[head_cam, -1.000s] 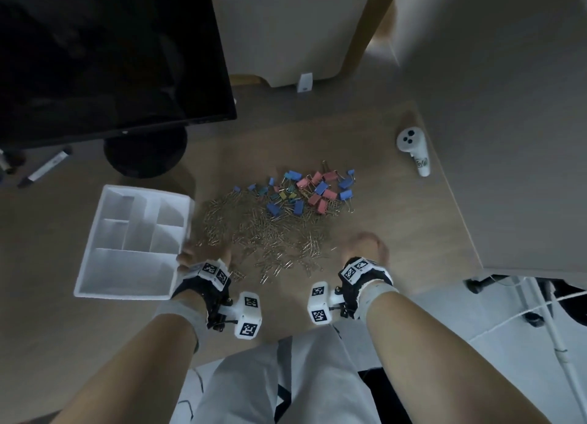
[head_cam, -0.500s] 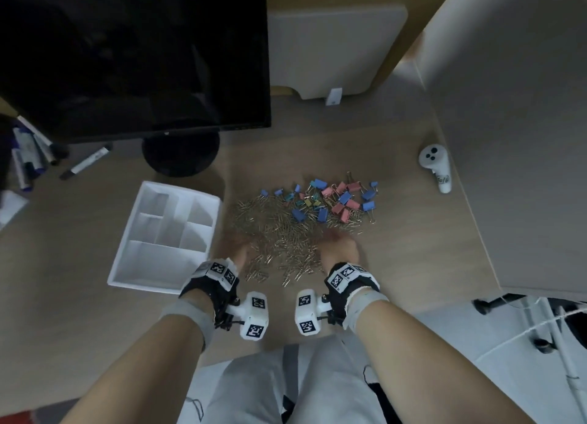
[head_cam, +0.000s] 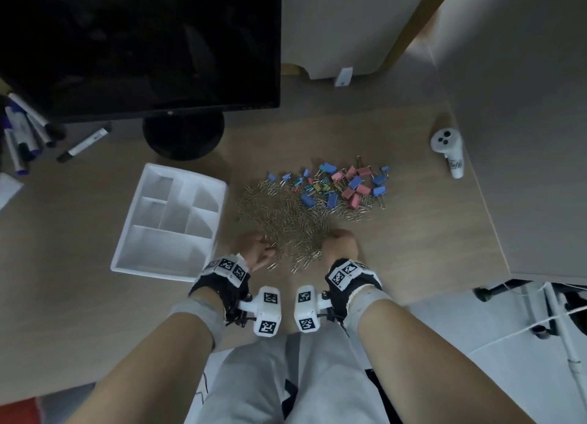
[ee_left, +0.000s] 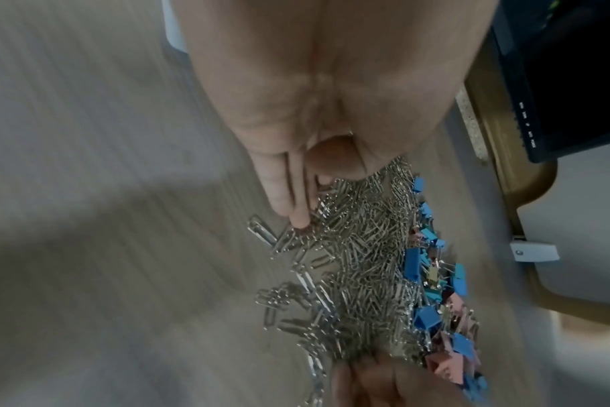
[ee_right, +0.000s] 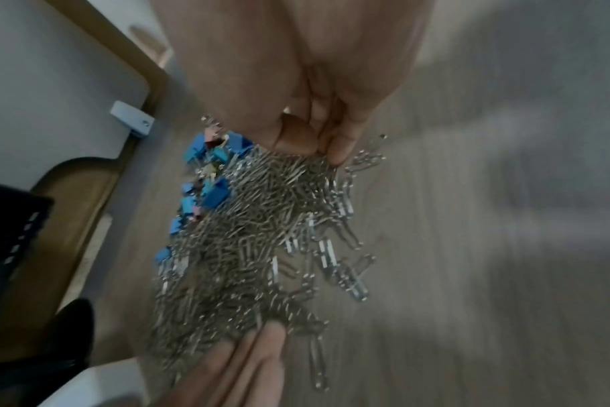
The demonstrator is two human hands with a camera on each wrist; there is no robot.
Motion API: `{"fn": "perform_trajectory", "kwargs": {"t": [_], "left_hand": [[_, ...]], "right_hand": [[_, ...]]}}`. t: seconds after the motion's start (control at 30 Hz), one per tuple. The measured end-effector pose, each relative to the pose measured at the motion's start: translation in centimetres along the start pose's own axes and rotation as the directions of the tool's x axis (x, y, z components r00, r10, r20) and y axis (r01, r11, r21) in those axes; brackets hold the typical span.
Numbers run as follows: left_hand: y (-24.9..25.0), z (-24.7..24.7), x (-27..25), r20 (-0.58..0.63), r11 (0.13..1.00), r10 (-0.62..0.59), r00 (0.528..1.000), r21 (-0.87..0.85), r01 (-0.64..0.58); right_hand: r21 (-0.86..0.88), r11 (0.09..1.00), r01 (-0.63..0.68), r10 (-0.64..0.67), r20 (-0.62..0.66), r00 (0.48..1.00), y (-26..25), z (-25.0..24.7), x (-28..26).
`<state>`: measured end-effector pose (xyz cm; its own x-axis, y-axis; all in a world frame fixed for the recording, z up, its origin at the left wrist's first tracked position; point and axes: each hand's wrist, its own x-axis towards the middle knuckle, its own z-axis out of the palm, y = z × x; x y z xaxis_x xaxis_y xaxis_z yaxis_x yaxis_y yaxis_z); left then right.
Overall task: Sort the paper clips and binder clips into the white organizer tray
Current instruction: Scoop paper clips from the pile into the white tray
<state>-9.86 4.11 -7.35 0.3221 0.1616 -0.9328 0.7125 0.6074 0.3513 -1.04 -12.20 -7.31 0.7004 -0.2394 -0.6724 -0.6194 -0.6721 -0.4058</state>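
Note:
A heap of silver paper clips (head_cam: 286, 220) lies on the wooden desk, with coloured binder clips (head_cam: 343, 185) along its far right edge. The white organizer tray (head_cam: 139, 252) sits left of the heap, its compartments bare. My left hand (head_cam: 254, 249) is at the heap's near left edge; in the left wrist view its straight fingers (ee_left: 296, 209) touch the paper clips (ee_left: 359, 261). My right hand (head_cam: 338, 244) is at the near right edge. In the right wrist view its thumb and curled fingers (ee_right: 342, 148) pinch into the paper clips (ee_right: 261, 220).
A black monitor (head_cam: 139, 42) and its round stand (head_cam: 183, 134) are behind the tray. Markers (head_cam: 82, 145) lie at the far left. A white controller (head_cam: 448, 147) rests near the desk's right edge, beside a grey panel (head_cam: 524, 137). The desk's near edge is just below my wrists.
Both hands have moved inward along the heap's near edge and now stand closer together. The paper clips are bunched into a tighter heap. The head view has shifted.

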Motion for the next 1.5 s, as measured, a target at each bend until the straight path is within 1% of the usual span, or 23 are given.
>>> {"fn": "perform_trajectory", "kwargs": {"t": [0.1,0.17,0.23,0.27,0.33,0.37,0.43,0.53,0.67,0.7,0.8,0.87,0.97,1.0,1.07,1.13,1.17,1.23,1.33,1.37,1.43,1.47,1.5], "left_hand": [[1.4,0.6,-1.8,0.060,0.996,-0.028,0.998,-0.086,0.033],[2.0,0.3,-2.8,0.055,0.997,0.025,0.998,-0.080,-0.021],[2.6,-0.6,-2.2,-0.041,0.989,0.118,0.992,0.090,-0.114],[3.1,-1.2,-1.4,-0.112,0.950,0.222,0.969,0.249,-0.189],[4.1,-1.9,-0.1,-0.202,0.803,0.407,0.891,0.544,-0.243],[4.4,-2.0,0.4,-0.203,0.730,0.455,0.867,0.643,-0.232],[4.7,-1.7,1.3,-0.213,0.647,0.490,0.845,0.738,-0.189],[4.6,-1.1,1.9,-0.166,0.532,0.455,0.875,0.839,-0.118],[5.2,-1.0,3.0,-0.054,0.430,0.412,0.909,0.892,-0.142],[5.1,-0.9,3.4,-0.037,0.448,0.391,0.920,0.880,-0.155],[4.7,0.2,3.4,0.072,0.574,0.411,0.909,0.754,-0.320],[4.9,0.7,2.2,0.045,0.632,0.426,0.904,0.700,-0.333],[4.7,-0.4,0.7,-0.095,0.522,0.485,0.869,0.829,-0.201],[4.4,-0.8,0.7,-0.110,0.533,0.482,0.869,0.824,-0.192],[3.7,-1.1,1.0,-0.081,0.641,0.414,0.907,0.733,-0.227],[2.9,-0.8,1.2,0.011,0.785,0.325,0.946,0.554,-0.276],[2.5,-0.5,1.4,0.062,0.827,0.294,0.954,0.484,-0.286],[2.4,0.2,1.5,0.114,0.885,0.256,0.960,0.371,-0.281],[2.4,0.4,0.6,0.163,0.927,0.221,0.962,0.271,-0.259],[2.5,0.0,0.3,0.152,0.919,0.237,0.960,0.286,-0.272],[2.7,-1.0,-0.4,0.014,0.899,0.318,0.948,0.313,-0.306],[3.1,-1.7,-0.8,-0.088,0.847,0.416,0.905,0.398,-0.351],[3.6,-2.6,-1.7,-0.180,0.803,0.493,0.851,0.472,-0.365]], "right_hand": [[0.010,0.995,0.095,-0.095,0.150,0.984,-1.3,0.0,-0.7],[0.036,0.995,0.088,-0.092,0.111,0.990,-1.6,-1.3,-0.5],[0.043,0.996,0.085,-0.087,0.066,0.994,-1.6,-3.2,-0.6],[0.053,0.996,0.071,-0.075,0.073,0.995,-1.9,-4.0,-0.9],[-0.008,0.996,0.092,-0.090,0.113,0.989,-1.8,-4.0,0.5],[-0.065,0.992,0.107,-0.097,0.133,0.986,-1.7,-3.7,1.2],[-0.155,0.976,0.150,-0.128,0.144,0.981,-1.9,-2.3,1.9],[-0.140,0.964,0.226,-0.205,0.150,0.967,-2.3,-0.6,2.0],[-0.136,0.955,0.263,-0.238,0.179,0.955,-3.2,1.4,2.0],[-0.142,0.949,0.281,-0.251,0.199,0.947,-3.3,1.8,2.1],[-0.177,0.934,0.311,-0.266,0.237,0.934,-3.7,1.1,1.7],[-0.186,0.932,0.310,-0.277,0.184,0.943,-3.8,0.4,1.7],[-0.256,0.939,0.229,-0.209,0.105,0.972,-3.2,-0.6,1.3],[-0.260,0.944,0.205,-0.180,0.114,0.977,-3.0,-0.5,1.3],[-0.203,0.946,0.251,-0.220,0.165,0.961,-3.1,0.3,1.0],[-0.171,0.939,0.297,-0.265,0.188,0.946,-3.3,2.0,1.2],[-0.172,0.933,0.316,-0.279,0.206,0.938,-3.4,2.6,0.9],[-0.244,0.887,0.391,-0.338,0.233,0.912,-3.9,3.3,0.6],[-0.238,0.920,0.310,-0.258,0.226,0.939,-4.6,2.5,0.4],[-0.253,0.924,0.288,-0.234,0.221,0.947,-4.4,2.1,0.7],[-0.255,0.929,0.267,-0.228,0.174,0.958,-4.0,1.8,1.3],[-0.334,0.883,0.330,-0.281,0.186,0.941,-3.9,1.8,1.0],[-0.325,0.893,0.312,-0.267,0.176,0.947,-3.8,1.8,0.8]]}}
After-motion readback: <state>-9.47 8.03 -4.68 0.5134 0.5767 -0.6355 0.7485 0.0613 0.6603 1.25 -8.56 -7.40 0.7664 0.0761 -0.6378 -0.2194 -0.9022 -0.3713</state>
